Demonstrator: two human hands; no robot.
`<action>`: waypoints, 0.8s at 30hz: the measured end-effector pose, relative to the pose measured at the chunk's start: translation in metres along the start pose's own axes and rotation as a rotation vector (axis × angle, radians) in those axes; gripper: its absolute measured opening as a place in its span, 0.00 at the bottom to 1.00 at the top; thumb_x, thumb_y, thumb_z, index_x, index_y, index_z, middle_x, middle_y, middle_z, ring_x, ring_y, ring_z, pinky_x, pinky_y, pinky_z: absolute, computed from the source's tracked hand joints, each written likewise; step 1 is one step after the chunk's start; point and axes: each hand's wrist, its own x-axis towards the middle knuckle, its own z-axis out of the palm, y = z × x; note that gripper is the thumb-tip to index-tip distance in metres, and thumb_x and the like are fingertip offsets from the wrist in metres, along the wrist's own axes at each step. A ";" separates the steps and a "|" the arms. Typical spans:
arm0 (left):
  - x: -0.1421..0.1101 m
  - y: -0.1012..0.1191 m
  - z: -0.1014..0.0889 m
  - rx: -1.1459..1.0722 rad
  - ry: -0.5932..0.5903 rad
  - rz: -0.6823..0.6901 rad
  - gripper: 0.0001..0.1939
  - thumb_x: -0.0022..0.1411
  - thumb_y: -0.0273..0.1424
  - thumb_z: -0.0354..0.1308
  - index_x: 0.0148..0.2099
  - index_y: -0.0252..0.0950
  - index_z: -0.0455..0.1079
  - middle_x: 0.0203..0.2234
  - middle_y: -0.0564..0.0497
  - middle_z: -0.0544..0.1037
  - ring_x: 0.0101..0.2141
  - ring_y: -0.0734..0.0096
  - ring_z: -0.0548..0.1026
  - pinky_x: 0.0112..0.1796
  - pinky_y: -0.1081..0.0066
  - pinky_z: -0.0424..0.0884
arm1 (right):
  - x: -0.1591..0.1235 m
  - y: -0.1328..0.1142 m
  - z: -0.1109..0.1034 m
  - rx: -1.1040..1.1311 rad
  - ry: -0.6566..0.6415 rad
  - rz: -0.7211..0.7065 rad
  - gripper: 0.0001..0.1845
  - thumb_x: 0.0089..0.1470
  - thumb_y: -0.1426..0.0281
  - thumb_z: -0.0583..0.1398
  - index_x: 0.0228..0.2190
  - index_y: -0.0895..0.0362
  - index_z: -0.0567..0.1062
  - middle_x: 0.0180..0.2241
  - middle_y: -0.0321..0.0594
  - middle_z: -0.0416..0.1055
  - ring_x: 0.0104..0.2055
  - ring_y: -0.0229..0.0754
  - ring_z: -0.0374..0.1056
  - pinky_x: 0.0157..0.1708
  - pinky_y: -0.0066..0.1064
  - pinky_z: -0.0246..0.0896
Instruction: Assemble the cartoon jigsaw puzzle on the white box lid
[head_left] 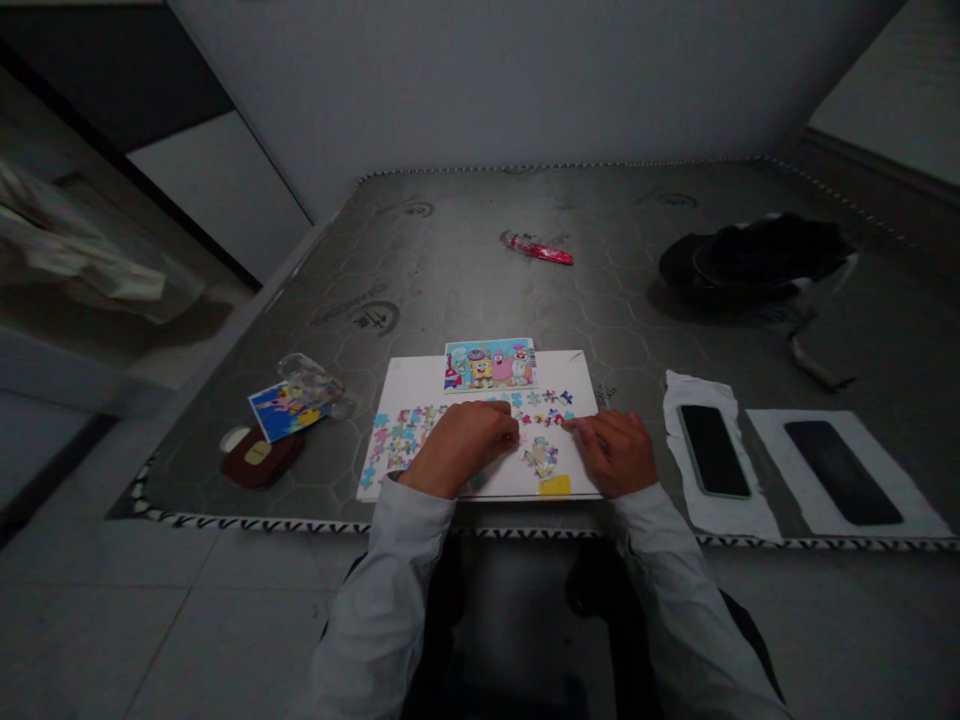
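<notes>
A white board (pixel 577 375) lies at the near edge of the covered surface, with loose jigsaw puzzle pieces (pixel 405 435) spread over its left part and middle. A small joined patch of puzzle pieces (pixel 541 458) sits between my hands. My left hand (pixel 469 445) is over the board's middle, fingers curled together just left of that patch; whatever they pinch is hidden. My right hand (pixel 616 450) rests at the board's right edge, index finger stretched out to a row of red and yellow pieces (pixel 551 420). A cartoon picture card (pixel 491 366) lies across the board's far edge.
To the left are a brown case (pixel 262 460), a blue picture card (pixel 281 412) and crumpled clear plastic (pixel 311 385). A phone (pixel 712 450) and a dark slab (pixel 844 472) lie on white sheets at right. Farther back are a red packet (pixel 540 248) and a black cap (pixel 750 260).
</notes>
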 end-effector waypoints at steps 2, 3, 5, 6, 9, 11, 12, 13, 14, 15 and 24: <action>-0.001 0.000 -0.001 -0.016 0.011 0.004 0.06 0.64 0.30 0.61 0.39 0.40 0.80 0.36 0.51 0.81 0.34 0.69 0.78 0.32 0.70 0.67 | 0.001 0.000 -0.001 0.003 -0.001 -0.022 0.18 0.67 0.67 0.52 0.35 0.54 0.82 0.28 0.37 0.77 0.31 0.39 0.67 0.35 0.36 0.48; -0.001 0.000 -0.001 -0.023 0.020 0.006 0.06 0.64 0.31 0.61 0.40 0.41 0.80 0.36 0.51 0.80 0.34 0.69 0.78 0.33 0.71 0.67 | 0.001 -0.001 -0.002 0.003 -0.002 -0.044 0.18 0.67 0.67 0.53 0.34 0.54 0.82 0.28 0.37 0.77 0.31 0.39 0.67 0.35 0.36 0.48; -0.001 0.001 -0.001 -0.033 0.034 0.007 0.07 0.64 0.34 0.62 0.41 0.41 0.80 0.36 0.51 0.80 0.34 0.68 0.78 0.33 0.71 0.67 | 0.002 -0.004 -0.007 0.004 -0.005 -0.114 0.17 0.66 0.67 0.54 0.34 0.54 0.83 0.27 0.37 0.75 0.30 0.38 0.65 0.34 0.36 0.47; -0.001 0.002 -0.001 -0.038 0.032 0.008 0.08 0.64 0.35 0.62 0.42 0.41 0.80 0.36 0.51 0.80 0.35 0.67 0.77 0.33 0.70 0.67 | 0.003 -0.006 -0.009 0.006 -0.008 -0.155 0.17 0.66 0.66 0.55 0.34 0.54 0.83 0.26 0.37 0.74 0.29 0.38 0.64 0.34 0.36 0.47; 0.001 0.008 -0.001 -0.055 0.000 0.006 0.10 0.63 0.39 0.63 0.41 0.40 0.80 0.37 0.50 0.81 0.35 0.65 0.77 0.33 0.69 0.67 | 0.004 -0.014 -0.018 0.020 -0.032 -0.249 0.16 0.66 0.65 0.55 0.39 0.53 0.83 0.26 0.37 0.72 0.30 0.39 0.62 0.34 0.36 0.45; 0.003 0.012 0.000 -0.066 -0.012 -0.007 0.11 0.62 0.40 0.64 0.42 0.40 0.79 0.37 0.51 0.81 0.36 0.65 0.77 0.34 0.69 0.67 | 0.003 -0.018 -0.021 0.021 -0.057 -0.273 0.16 0.67 0.65 0.54 0.41 0.52 0.83 0.27 0.38 0.72 0.31 0.39 0.62 0.34 0.36 0.45; 0.004 0.014 0.000 -0.072 -0.010 -0.017 0.11 0.62 0.40 0.64 0.42 0.40 0.79 0.37 0.51 0.81 0.36 0.64 0.77 0.34 0.69 0.67 | 0.003 -0.019 -0.021 0.017 -0.072 -0.277 0.17 0.67 0.64 0.54 0.41 0.52 0.83 0.27 0.38 0.72 0.31 0.39 0.61 0.34 0.36 0.45; 0.004 0.015 0.000 -0.077 -0.003 -0.027 0.12 0.62 0.40 0.64 0.43 0.40 0.79 0.37 0.51 0.81 0.36 0.64 0.77 0.34 0.69 0.67 | 0.003 -0.020 -0.020 0.009 -0.088 -0.276 0.17 0.67 0.64 0.54 0.41 0.52 0.83 0.28 0.38 0.72 0.31 0.39 0.61 0.34 0.36 0.45; 0.005 0.017 0.001 -0.083 0.004 -0.035 0.12 0.61 0.41 0.64 0.43 0.39 0.78 0.37 0.51 0.81 0.36 0.64 0.77 0.35 0.69 0.68 | 0.003 -0.021 -0.019 0.001 -0.105 -0.273 0.18 0.67 0.63 0.53 0.40 0.52 0.83 0.28 0.38 0.72 0.31 0.40 0.61 0.34 0.36 0.44; 0.005 0.019 0.001 -0.085 0.011 -0.043 0.13 0.61 0.41 0.64 0.43 0.39 0.78 0.37 0.51 0.81 0.36 0.64 0.77 0.35 0.69 0.68 | 0.002 -0.022 -0.017 -0.007 -0.120 -0.268 0.18 0.67 0.63 0.53 0.39 0.52 0.83 0.29 0.38 0.72 0.31 0.40 0.60 0.34 0.36 0.44; 0.007 0.022 0.004 -0.074 -0.030 -0.113 0.10 0.62 0.38 0.64 0.40 0.38 0.78 0.35 0.49 0.81 0.36 0.65 0.77 0.37 0.68 0.68 | 0.002 -0.024 -0.007 -0.014 -0.140 -0.206 0.18 0.68 0.64 0.52 0.43 0.54 0.82 0.30 0.38 0.72 0.33 0.40 0.63 0.35 0.36 0.46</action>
